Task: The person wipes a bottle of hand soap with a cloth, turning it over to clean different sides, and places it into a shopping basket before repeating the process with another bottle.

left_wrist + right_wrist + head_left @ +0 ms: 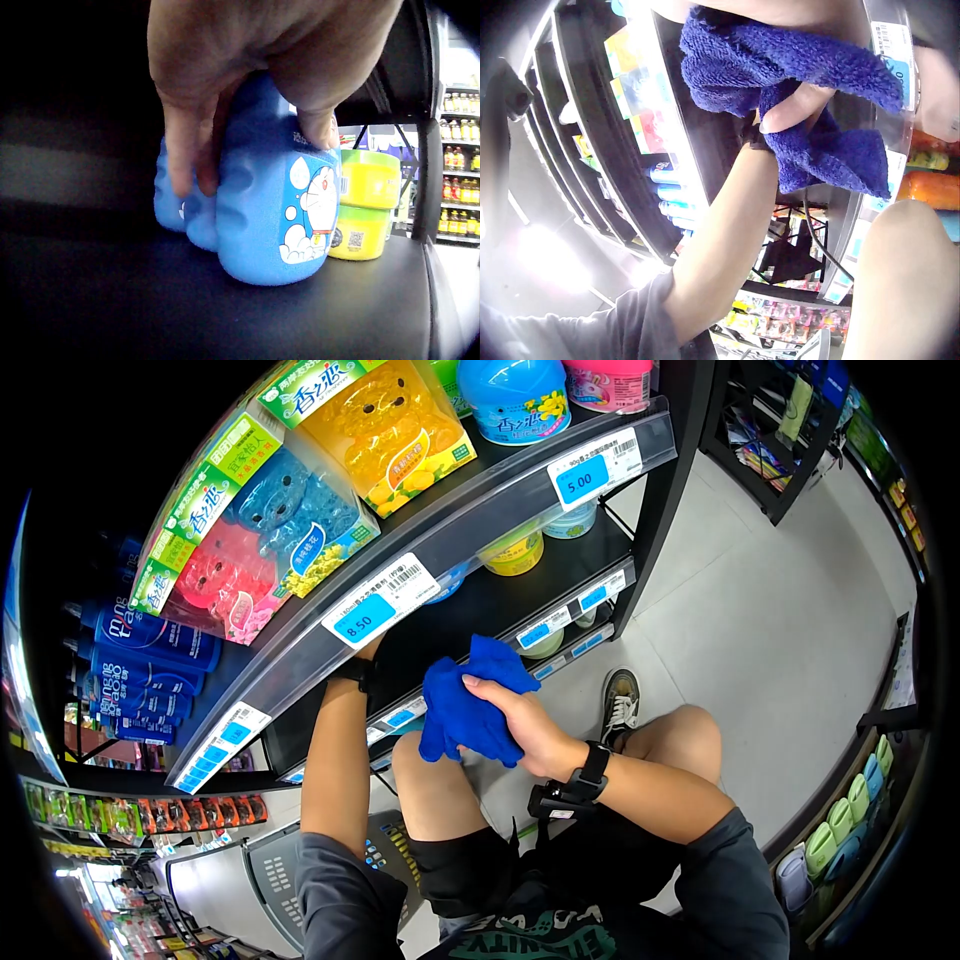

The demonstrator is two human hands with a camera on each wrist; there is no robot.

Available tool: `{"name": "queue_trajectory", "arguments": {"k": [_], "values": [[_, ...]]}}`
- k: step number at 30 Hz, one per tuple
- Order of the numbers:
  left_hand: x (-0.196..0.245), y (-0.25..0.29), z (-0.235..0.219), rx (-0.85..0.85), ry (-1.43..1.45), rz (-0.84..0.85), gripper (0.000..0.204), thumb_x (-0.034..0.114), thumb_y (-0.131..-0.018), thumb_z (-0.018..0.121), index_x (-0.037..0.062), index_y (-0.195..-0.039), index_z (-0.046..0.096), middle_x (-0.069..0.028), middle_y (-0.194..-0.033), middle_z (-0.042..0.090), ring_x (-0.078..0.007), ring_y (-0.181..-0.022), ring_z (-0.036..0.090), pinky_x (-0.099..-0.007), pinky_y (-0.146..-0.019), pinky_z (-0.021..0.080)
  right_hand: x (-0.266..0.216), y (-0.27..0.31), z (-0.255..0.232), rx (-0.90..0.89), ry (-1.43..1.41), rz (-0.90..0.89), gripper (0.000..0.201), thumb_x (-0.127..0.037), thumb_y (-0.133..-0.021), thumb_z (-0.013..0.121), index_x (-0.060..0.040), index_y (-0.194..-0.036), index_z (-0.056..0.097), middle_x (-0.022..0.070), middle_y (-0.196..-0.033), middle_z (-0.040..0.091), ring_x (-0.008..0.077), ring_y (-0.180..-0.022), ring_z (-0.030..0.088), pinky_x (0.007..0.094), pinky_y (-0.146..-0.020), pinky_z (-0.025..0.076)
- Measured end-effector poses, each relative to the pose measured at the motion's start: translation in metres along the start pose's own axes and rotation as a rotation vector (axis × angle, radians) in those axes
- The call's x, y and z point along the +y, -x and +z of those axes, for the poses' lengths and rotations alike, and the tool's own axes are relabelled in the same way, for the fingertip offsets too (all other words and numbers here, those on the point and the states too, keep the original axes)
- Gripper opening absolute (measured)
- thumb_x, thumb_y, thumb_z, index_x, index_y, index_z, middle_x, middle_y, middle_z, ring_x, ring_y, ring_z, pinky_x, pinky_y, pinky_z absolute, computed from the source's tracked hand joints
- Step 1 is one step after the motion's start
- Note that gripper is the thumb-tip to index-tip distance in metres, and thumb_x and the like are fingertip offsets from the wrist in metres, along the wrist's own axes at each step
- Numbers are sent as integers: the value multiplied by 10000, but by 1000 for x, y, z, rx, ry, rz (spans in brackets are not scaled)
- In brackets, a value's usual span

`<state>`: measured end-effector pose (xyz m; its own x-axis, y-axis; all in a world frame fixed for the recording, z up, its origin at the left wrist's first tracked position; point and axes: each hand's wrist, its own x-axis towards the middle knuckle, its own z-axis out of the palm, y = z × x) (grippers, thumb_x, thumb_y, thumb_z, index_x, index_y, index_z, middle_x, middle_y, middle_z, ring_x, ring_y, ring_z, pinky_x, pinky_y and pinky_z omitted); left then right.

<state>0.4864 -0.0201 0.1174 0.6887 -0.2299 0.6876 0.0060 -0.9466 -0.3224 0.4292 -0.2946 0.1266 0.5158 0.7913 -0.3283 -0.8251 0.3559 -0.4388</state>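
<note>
Left hand (259,49) points downward, gripping a blue bottle (262,214); right hand (538,732) clutches blue cloth (458,708).

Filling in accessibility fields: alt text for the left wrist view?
The left hand grips a blue bottle with a cartoon figure on its label, on a dark shelf. More blue bottles stand behind it, toward picture left; two stacked yellow-green tubs show at right.

Dark grey sleeves (735,870), black shorts (615,865), black wrist straps (594,765)
</note>
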Motion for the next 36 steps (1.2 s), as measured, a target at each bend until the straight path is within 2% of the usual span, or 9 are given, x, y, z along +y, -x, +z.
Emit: {"name": "queue_trajectory", "arguments": {"k": [12, 18, 23, 25, 30, 32, 34, 35, 36], "values": [[-9, -2, 10, 3, -17, -4, 388, 318, -790, 659, 93, -1099, 593, -81, -994, 632, -235, -890, 611, -356, -741, 480, -5, 2, 2, 60, 25, 1, 354, -313, -836, 603, -71, -1079, 518, 74, -978, 581, 159, -861, 587, 285, -708, 487], [-11, -1, 12, -3, -12, -12, 377, 301, -800, 650, 85, -1103, 589, -84, -996, 630, -231, -891, 612, -354, -740, 481, -6, 2, 4, 80, 41, -25, 347, -313, -850, 577, -56, -1076, 523, 78, -952, 603, 145, -786, 605, 254, -632, 484], [-12, 3, 9, -16, -7, -25, 367, 287, -809, 643, 78, -1106, 585, -86, -998, 629, -227, -892, 612, -352, -739, 482, -3, -3, 1, 42, 37, -21, 347, -311, -848, 583, -60, -1079, 521, 83, -979, 591, 155, -834, 598, 274, -671, 495], [-14, 8, 9, -24, -9, -33, 364, 281, -813, 640, 75, -1107, 584, -87, -999, 628, -225, -893, 612, -351, -738, 483, -6, -5, 1, 27, 29, -22, 348, -309, -842, 596, -65, -1077, 521, 86, -990, 581, 159, -855, 591, 280, -701, 494], [-21, 57, -16, -160, -76, 56, 354, 267, -822, 632, 68, -1111, 580, -90, -1001, 627, -222, -893, 612, -349, -737, 484, -8, -11, -1, 62, 36, -58, 345, -311, -850, 587, -50, -1066, 526, 78, -934, 602, 158, -763, 618, 265, -606, 507], [20, 42, -113, -296, 1127, -879, 295, 190, -875, 553, -3, -1099, 552, -117, -1016, 613, -205, -881, 612, -332, -757, 493, -10, -11, 1, 73, 21, -62, 307, -295, -856, 580, -47, -1035, 543, 82, -908, 618, 165, -747, 626, 281, -605, 518], [16, 67, -189, -356, 1324, -1191, 310, 215, -905, 503, -39, -1081, 530, -122, -1005, 606, -210, -848, 614, -314, -770, 499, -10, -12, -2, 41, 92, -68, 356, -309, -862, 539, -50, -1105, 515, 97, -1020, 601, 190, -891, 600, 330, -664, 512], [7, 96, -215, -223, 1394, -1264, 311, 235, -913, 483, -34, -1062, 531, -117, -986, 608, -216, -836, 616, -317, -765, 502, -8, -13, -3, 26, 98, -105, 356, -315, -862, 536, -48, -1097, 522, 95, -1017, 605, 191, -879, 602, 327, -659, 506], [-3, 126, -242, -80, 1447, -1340, 317, 255, -922, 463, -30, -1043, 532, -112, -966, 610, -222, -824, 617, -321, -760, 506, -8, -12, 2, 88, 66, -123, 274, -270, -859, 568, -43, -1012, 556, 76, -889, 627, 167, -708, 620, 291, -588, 502]]}}
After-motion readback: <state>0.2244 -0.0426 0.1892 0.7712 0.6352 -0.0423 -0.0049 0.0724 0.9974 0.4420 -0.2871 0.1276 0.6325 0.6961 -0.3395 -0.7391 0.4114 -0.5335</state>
